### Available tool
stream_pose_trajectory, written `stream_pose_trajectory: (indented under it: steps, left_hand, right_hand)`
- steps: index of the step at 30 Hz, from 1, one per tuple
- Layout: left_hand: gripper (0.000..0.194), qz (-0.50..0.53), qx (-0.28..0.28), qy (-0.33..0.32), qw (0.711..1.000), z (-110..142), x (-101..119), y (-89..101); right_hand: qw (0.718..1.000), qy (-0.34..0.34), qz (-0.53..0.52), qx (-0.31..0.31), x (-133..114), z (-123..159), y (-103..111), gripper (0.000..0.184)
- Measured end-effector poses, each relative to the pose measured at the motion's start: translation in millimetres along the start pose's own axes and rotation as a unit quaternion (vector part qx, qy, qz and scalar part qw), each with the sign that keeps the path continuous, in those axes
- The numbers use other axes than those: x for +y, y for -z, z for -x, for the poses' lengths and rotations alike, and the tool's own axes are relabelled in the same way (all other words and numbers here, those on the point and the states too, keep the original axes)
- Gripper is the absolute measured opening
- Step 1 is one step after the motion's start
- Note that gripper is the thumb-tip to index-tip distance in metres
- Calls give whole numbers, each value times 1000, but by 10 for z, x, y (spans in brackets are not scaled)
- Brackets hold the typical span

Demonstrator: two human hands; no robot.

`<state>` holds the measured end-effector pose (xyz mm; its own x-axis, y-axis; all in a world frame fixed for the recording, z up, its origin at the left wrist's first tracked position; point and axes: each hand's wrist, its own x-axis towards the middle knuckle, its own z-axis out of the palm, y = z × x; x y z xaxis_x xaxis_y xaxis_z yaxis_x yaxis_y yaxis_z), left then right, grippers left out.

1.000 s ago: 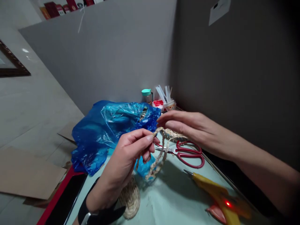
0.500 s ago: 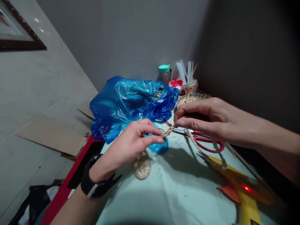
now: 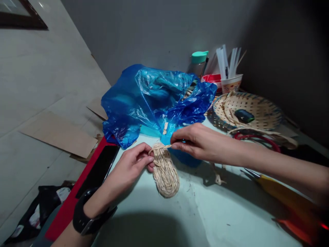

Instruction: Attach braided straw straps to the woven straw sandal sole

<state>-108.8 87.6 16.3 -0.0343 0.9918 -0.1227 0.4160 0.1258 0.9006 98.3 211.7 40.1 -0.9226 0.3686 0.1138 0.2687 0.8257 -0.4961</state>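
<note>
Yellow glue gun [image 3: 285, 193], near right. Woven straw sole [image 3: 166, 178] on the surface [image 3: 221, 223]: left hand [image 3: 132, 163] grasping its left edge, right hand [image 3: 192, 140] pinching a straw strand [image 3: 167, 146] at its far end. Beyond: red-handled scissors [image 3: 268, 140], partly hidden by the right forearm [image 3: 252, 157]; blue bag [image 3: 159, 94]; basket [image 3: 267, 116].

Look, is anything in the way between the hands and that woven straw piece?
Nothing visible is. The left hand holds the woven straw piece by its left edge; the right hand pinches a strand at its far end. The blue bag lies beyond, not between.
</note>
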Motion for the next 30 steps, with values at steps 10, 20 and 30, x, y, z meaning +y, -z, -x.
stream_pose_trajectory:
  steps: [10, 20, 30]
  left_hand:
    - [5, 8, 117, 24, 993, 8, -171, -135]
    - [8, -160, 145, -4, 976, 14, -200, -152]
    - [12, -247, 92, -74, 962, 21, -262, -145]
  right_hand:
    - [997, -17, -2, -72, 102, -103, -290, 19]
    - [993, -57, 49, -87, 98, -95, -378, 18]
    - [985, -107, 81, -108, 65, -100, -305, 21]
